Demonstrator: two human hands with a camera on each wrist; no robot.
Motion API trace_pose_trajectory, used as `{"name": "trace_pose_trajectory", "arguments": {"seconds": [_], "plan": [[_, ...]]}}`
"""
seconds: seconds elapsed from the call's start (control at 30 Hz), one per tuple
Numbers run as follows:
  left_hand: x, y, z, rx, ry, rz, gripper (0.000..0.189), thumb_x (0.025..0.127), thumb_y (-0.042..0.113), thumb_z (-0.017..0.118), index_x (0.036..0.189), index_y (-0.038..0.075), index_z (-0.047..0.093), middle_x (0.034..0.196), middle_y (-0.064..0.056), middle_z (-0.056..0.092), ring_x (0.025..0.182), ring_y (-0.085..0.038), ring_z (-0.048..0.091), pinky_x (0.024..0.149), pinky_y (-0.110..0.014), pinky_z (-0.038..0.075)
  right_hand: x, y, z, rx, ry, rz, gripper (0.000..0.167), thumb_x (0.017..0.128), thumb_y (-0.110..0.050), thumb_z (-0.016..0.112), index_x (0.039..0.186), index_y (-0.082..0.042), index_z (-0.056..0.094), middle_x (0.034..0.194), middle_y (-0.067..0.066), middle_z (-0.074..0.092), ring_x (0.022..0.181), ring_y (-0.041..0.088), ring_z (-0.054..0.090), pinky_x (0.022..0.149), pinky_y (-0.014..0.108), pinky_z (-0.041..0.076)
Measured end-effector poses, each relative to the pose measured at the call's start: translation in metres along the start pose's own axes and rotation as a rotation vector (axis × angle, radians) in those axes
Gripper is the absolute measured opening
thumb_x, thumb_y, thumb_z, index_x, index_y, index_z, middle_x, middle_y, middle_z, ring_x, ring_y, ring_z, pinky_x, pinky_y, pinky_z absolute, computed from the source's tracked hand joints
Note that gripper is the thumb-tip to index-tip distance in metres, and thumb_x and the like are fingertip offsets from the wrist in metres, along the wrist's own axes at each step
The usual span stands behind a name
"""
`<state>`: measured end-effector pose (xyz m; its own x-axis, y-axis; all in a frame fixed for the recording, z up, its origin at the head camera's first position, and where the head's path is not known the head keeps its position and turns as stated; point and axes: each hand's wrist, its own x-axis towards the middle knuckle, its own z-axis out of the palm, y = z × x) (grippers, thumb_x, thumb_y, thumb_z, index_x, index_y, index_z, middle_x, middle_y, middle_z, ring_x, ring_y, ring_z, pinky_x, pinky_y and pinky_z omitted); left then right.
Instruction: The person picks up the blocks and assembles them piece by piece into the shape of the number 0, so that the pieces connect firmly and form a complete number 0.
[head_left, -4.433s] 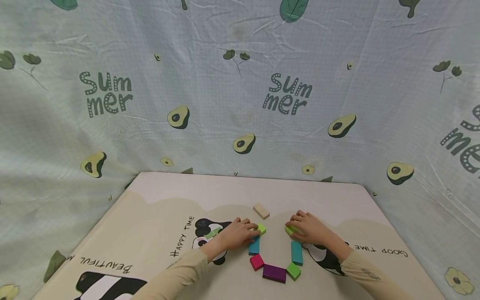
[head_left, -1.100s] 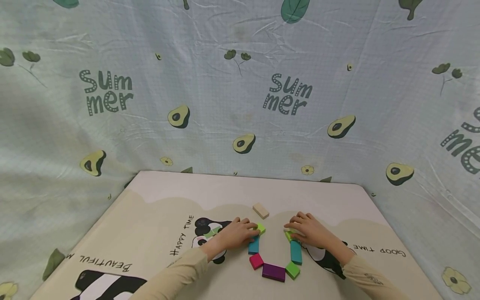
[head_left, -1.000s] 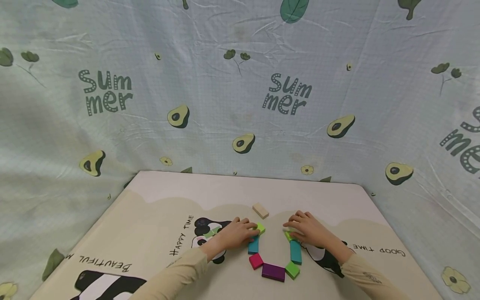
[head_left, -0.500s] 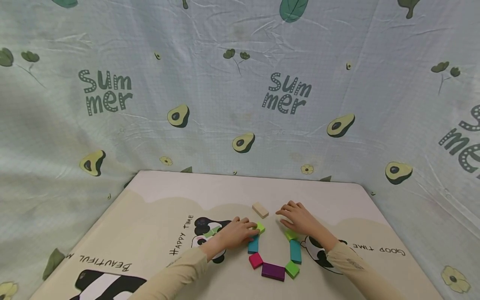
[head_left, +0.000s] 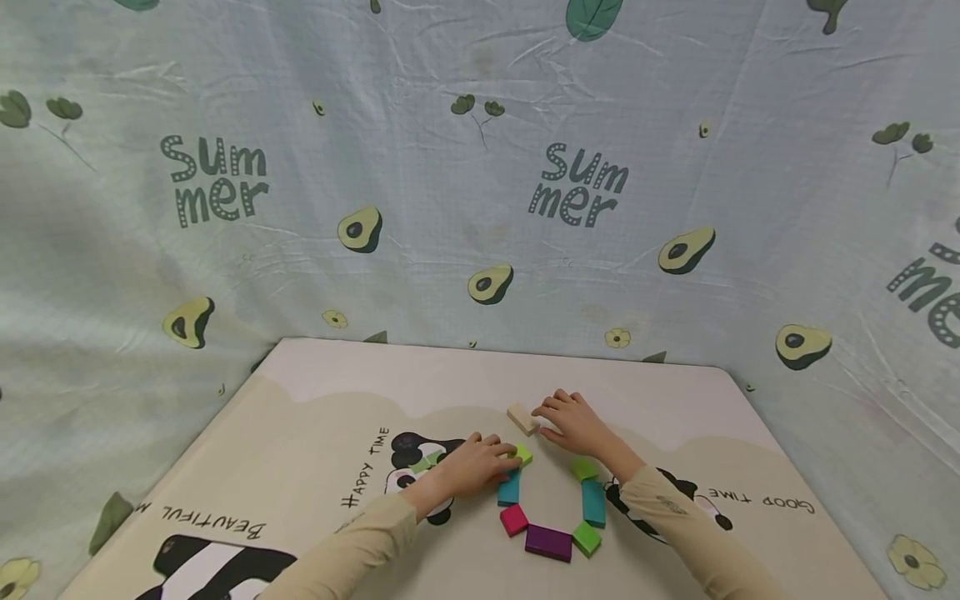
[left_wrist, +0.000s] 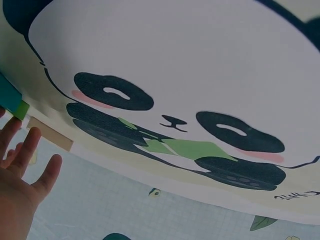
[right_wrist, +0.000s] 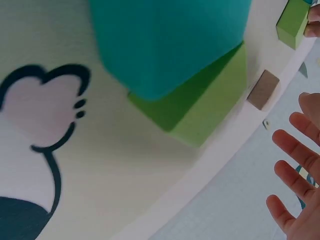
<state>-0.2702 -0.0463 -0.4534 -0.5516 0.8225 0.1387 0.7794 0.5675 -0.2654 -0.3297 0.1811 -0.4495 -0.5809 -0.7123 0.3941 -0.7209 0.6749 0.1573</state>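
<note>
My left hand (head_left: 476,465) touches a light green wooden block (head_left: 522,455) with its fingertips; in the left wrist view its fingers look fairly straight. Just below that block lies a blue block (head_left: 508,490). My right hand (head_left: 577,425) is at the right end of a plain wood block (head_left: 522,419), fingers spread. The right wrist view shows a gap between the right fingers (right_wrist: 296,146) and the plain block (right_wrist: 263,90). A second light green block (head_left: 584,469) sits at the upper end of a teal block (head_left: 594,503), with no hand on it.
A red block (head_left: 514,521), a purple block (head_left: 548,543) and a green block (head_left: 587,539) form the near end of a U with the others. They lie on a panda-print table (head_left: 315,450). Behind it hangs a cloth (head_left: 420,308) printed with avocados.
My right hand has let go of the right light green block and moved left and away from me to the plain block. That green block now sits turned against the teal one. The left hand stays put.
</note>
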Motion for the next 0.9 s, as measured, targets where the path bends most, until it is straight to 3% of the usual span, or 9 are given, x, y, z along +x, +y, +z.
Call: {"name": "trace_pose_trajectory", "arguments": {"seconds": [0.3,0.9], "plan": [[0.001,0.001,0.0,-0.002,-0.011,-0.003,0.031,0.089,0.036,0.049,0.118,0.029,0.055,0.12,0.008,0.056,0.101,-0.012,0.052,0.081,-0.03,0.045,0.012,-0.003,0.011,-0.061,-0.055,-0.008,0.021,0.081,-0.029,0.063,0.101,-0.024,0.064,0.086,-0.003,0.06,0.081,0.016,0.046,0.069,0.035,0.036],[0.001,0.001,-0.001,0.008,-0.005,-0.003,0.03,0.089,0.034,0.049,0.118,0.029,0.055,0.119,0.008,0.057,0.1,-0.012,0.053,0.08,-0.032,0.046,0.023,-0.007,0.012,-0.089,-0.218,-0.009,0.021,0.086,-0.032,0.055,0.106,-0.029,0.062,0.083,0.0,0.058,0.075,0.016,0.041,0.065,0.032,0.031]]}}
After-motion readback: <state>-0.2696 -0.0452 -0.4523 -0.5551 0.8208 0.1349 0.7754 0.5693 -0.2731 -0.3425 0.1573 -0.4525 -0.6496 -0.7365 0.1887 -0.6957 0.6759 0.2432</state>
